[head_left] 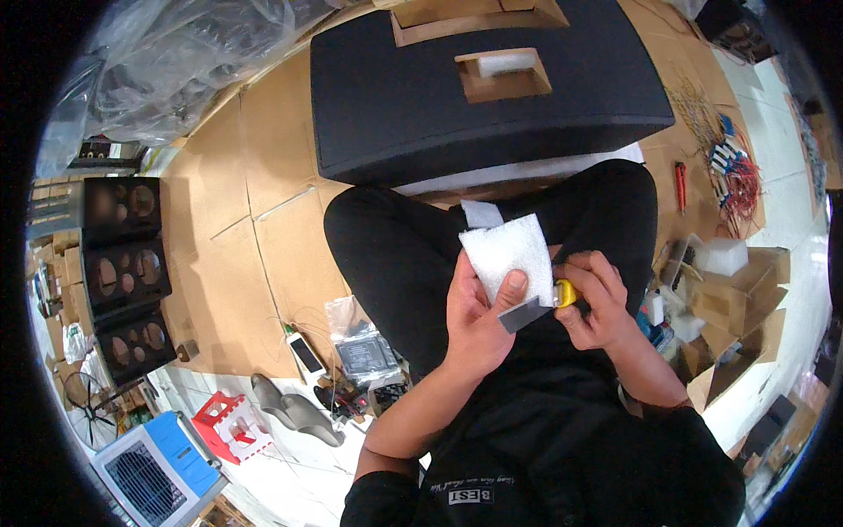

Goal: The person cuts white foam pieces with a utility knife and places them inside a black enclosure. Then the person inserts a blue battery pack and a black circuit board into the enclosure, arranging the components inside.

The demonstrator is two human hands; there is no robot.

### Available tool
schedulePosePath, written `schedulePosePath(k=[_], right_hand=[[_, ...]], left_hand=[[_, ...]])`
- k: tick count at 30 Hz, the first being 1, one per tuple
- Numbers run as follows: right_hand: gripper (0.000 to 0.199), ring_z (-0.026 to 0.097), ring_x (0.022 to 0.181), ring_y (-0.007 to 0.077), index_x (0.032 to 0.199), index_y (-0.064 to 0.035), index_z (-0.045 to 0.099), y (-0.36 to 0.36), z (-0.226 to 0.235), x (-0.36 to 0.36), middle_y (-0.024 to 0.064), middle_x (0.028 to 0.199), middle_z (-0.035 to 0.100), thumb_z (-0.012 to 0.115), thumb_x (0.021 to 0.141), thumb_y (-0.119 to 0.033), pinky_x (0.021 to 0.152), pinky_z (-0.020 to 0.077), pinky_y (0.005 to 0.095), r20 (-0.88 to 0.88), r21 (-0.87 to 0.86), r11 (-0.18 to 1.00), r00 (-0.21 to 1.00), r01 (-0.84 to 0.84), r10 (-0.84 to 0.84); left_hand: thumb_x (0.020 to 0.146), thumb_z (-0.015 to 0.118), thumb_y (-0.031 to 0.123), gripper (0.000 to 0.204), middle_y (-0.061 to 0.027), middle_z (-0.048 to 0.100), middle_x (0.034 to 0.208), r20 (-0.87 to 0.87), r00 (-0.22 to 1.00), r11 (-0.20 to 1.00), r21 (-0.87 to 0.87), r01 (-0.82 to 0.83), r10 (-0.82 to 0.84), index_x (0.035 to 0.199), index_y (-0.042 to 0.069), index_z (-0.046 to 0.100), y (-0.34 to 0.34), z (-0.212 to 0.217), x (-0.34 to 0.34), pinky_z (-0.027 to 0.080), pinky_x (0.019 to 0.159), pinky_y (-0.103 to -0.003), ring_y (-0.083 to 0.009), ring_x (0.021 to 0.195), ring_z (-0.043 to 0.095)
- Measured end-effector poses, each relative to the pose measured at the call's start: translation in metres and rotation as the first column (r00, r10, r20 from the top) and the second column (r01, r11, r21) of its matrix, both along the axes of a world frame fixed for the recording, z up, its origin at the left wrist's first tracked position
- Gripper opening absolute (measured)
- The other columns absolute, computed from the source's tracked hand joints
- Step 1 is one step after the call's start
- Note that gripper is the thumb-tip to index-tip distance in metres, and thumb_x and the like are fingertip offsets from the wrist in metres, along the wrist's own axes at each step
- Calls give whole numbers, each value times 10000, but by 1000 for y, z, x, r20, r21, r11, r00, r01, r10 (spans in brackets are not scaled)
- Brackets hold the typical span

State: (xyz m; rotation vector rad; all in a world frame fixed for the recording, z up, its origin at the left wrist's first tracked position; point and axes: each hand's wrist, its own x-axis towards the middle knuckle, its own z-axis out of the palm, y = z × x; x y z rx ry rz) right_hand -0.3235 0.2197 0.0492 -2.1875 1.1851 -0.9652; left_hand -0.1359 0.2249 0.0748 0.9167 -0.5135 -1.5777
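My left hand (479,321) is closed on a white foam sheet (509,253), its thumb pressed on the front face. Behind the sheet's upper edge shows another pale foam piece (481,213). In my right hand (599,303) is a small yellow tool (565,292), pinched between the fingers at the foam's lower right corner. Its exact kind is hidden by the fingers. A dark grey flat rectangular piece (522,314) lies across the foam's lower edge, by my left thumb. Both hands are over my lap, between my crossed legs.
A large black cabinet (395,97) with cut-out openings stands ahead of my knees. At right are a red cutter (680,186), a bundle of wires (739,184) and an open cardboard box (742,299). At left lie a phone-like device (306,355), plastic-bagged parts (364,354) and grey slippers (297,411).
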Motion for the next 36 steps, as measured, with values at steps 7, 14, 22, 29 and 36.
schedulePosePath(k=[7, 14, 22, 29, 36], right_hand=[[436, 639, 876, 300, 1134, -17, 681, -10, -11, -3, 151, 1009, 615, 714, 864, -358, 721, 501, 365, 78, -29, 998, 996, 52, -49], [423, 634, 844, 292, 1121, -10, 683, -15, -6, -1, 162, 1016, 617, 697, 892, -364, 695, 509, 348, 108, -51, 998, 994, 30, -25], [448, 621, 839, 278, 1106, -1, 690, -19, -2, 1, 158, 1033, 607, 695, 906, -402, 664, 504, 326, 122, -80, 995, 991, 66, -56], [467, 628, 879, 312, 1223, -44, 636, -17, -16, -11, 163, 1065, 614, 708, 901, -373, 730, 504, 373, 132, -47, 996, 988, 82, -76], [531, 621, 776, 294, 1298, -106, 609, -30, -10, -13, 142, 1044, 613, 710, 777, -93, 652, 509, 383, 202, -215, 976, 976, -39, 83]], left_hand=[[973, 663, 118, 471, -55, 651, 1114, -259, 966, 999, 43, 21, -9, 1383, 90, 435, 4, 7, 3, 529, 622, -261, -137, 868, 661], [970, 649, 76, 458, -74, 650, 1130, -292, 954, 996, 35, 82, -69, 1380, 72, 446, 13, 5, 3, 535, 652, -281, -149, 883, 663], [965, 670, 124, 472, -90, 659, 1098, -302, 943, 983, 72, 169, -140, 1371, 23, 451, 17, 7, 3, 519, 612, -288, -165, 831, 658], [973, 667, 157, 432, -113, 662, 1040, -322, 937, 970, 146, 194, -139, 1330, 6, 478, 18, 14, -3, 515, 606, -270, -162, 805, 650], [988, 656, 141, 430, -35, 654, 1046, -321, 909, 939, 131, 319, -264, 1360, 79, 449, 27, -1, -10, 532, 590, -242, -101, 804, 646]])
